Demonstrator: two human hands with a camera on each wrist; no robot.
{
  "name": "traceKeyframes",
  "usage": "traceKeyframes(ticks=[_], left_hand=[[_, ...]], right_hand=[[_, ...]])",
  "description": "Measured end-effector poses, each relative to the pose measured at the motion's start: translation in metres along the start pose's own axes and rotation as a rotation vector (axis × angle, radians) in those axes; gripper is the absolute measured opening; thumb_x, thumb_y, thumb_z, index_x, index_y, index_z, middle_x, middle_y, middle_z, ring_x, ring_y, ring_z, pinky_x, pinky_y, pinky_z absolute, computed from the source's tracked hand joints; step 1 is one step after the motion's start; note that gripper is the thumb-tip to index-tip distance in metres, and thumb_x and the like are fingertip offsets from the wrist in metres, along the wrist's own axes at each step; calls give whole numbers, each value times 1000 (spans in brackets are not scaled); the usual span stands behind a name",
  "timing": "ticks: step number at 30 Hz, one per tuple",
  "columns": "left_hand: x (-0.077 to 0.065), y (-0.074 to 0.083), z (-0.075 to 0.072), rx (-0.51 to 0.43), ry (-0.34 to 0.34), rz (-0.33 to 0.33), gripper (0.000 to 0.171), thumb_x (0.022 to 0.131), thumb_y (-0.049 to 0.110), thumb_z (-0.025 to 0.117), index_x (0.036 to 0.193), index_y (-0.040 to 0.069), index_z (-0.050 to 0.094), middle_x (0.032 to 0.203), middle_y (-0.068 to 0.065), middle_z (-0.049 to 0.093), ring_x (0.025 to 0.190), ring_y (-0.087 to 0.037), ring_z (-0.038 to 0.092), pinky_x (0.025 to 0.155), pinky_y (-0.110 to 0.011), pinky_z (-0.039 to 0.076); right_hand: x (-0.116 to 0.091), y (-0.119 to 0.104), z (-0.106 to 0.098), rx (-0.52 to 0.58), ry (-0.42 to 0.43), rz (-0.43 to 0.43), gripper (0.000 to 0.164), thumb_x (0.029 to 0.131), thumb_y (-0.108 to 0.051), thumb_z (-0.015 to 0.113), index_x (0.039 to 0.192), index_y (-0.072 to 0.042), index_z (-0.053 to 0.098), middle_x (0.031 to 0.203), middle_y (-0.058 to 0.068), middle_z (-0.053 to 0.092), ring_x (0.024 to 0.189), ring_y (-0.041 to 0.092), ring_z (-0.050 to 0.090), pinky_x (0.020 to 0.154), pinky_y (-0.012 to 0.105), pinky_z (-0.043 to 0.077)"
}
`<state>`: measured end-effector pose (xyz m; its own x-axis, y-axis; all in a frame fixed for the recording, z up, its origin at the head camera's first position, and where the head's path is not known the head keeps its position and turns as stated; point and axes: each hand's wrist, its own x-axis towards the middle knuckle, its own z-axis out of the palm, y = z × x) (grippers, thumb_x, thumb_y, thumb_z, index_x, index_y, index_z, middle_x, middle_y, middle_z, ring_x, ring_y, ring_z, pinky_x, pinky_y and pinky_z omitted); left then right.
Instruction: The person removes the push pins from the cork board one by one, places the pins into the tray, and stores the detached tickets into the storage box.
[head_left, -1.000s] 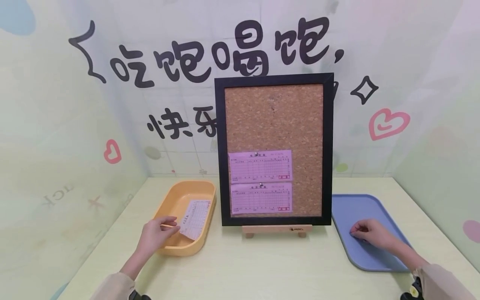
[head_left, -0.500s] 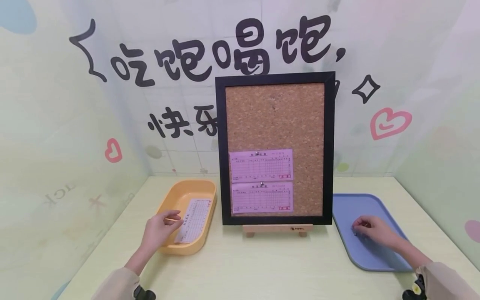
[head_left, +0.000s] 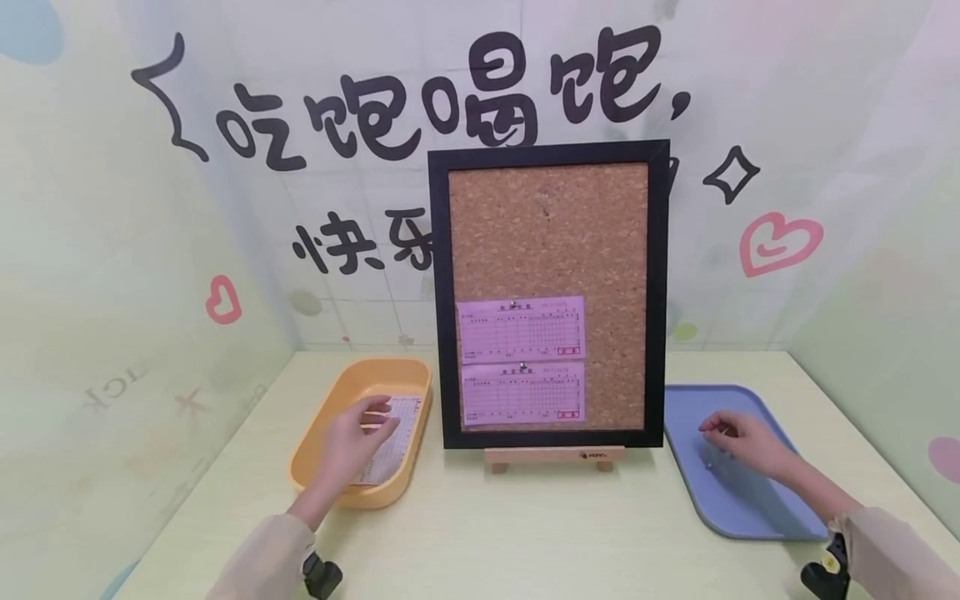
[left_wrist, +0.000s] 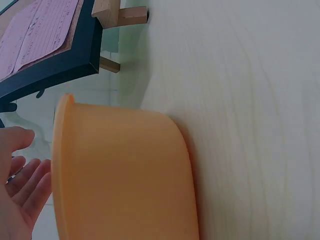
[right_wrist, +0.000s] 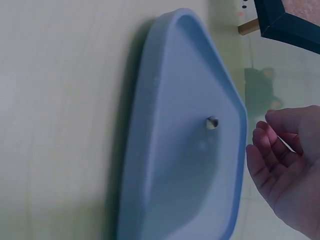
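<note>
My left hand [head_left: 358, 442] hovers over the yellow tray [head_left: 303, 467], fingers relaxed and holding nothing. Beneath it, partly covered, lies a white printed paper slip [head_left: 388, 458]. In the left wrist view, the hand [left_wrist: 22, 187] shows beyond the tray's orange-looking wall [left_wrist: 125, 170]. My right hand [head_left: 742, 446] is raised over the blue tray [head_left: 757, 508], its fingers loosely bent with nothing visible between them. A small metal pushpin [right_wrist: 212, 122] lies on that tray, below the hand [right_wrist: 287, 165]. Two pink slips [head_left: 522, 329] are pinned to the framed cork board [head_left: 547, 225].
The board stands upright on a small wooden easel [head_left: 555, 455] between the two trays, near the back wall [head_left: 360, 317]. Pale table surface [head_left: 525, 533] stretches in front of it.
The paper slip, tilted at the left fingers before, now lies flat in the yellow tray. My left hand has moved right over it. My right hand has risen, and the pushpin shows on the blue tray.
</note>
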<state>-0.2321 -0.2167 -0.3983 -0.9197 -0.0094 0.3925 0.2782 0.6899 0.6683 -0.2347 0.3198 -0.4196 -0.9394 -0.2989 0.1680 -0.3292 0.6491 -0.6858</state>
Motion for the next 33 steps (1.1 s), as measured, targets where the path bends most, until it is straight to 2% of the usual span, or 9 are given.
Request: traceKeyframes(ticks=[8,16,22,26,33], left_hand=[[17,25,17,-71,110,164,44,74,8,73,114,-2,56,108,-20,61,89,-30,63,71,-37,54],[36,49,31,-88,155,245,53,75,9,72,123,-1,50,117,-18,56,101,-31,57,81,-41,51],[47,58,39,-63,178,340,58,75,10,73,125,-3,47,123,-19,51,107,-31,51,87,-43,46],[52,64,42,-60,176,373,65,74,12,75,128,-3,43,125,-19,48,108,-31,50,91,-43,43],[56,76,45,-43,155,356,68,75,13,73,133,2,39,132,-17,41,116,-29,45,98,-39,38]], right_hand=[[13,-18,-12,-41,-8,-25,15,87,-4,55,96,8,60,79,10,60,60,12,50,50,23,45],[26,-42,-17,-78,-25,-13,17,89,-8,55,99,4,60,81,9,60,65,13,51,54,27,48],[36,-65,-19,-74,-36,-42,15,88,-9,56,97,3,60,79,4,59,66,14,51,53,25,47],[43,-78,-24,-93,-12,-87,12,86,-3,58,95,4,60,76,3,58,65,12,49,52,23,46],[50,-88,-29,-123,39,-119,9,85,-2,59,93,2,62,79,5,60,69,13,51,55,22,46]])
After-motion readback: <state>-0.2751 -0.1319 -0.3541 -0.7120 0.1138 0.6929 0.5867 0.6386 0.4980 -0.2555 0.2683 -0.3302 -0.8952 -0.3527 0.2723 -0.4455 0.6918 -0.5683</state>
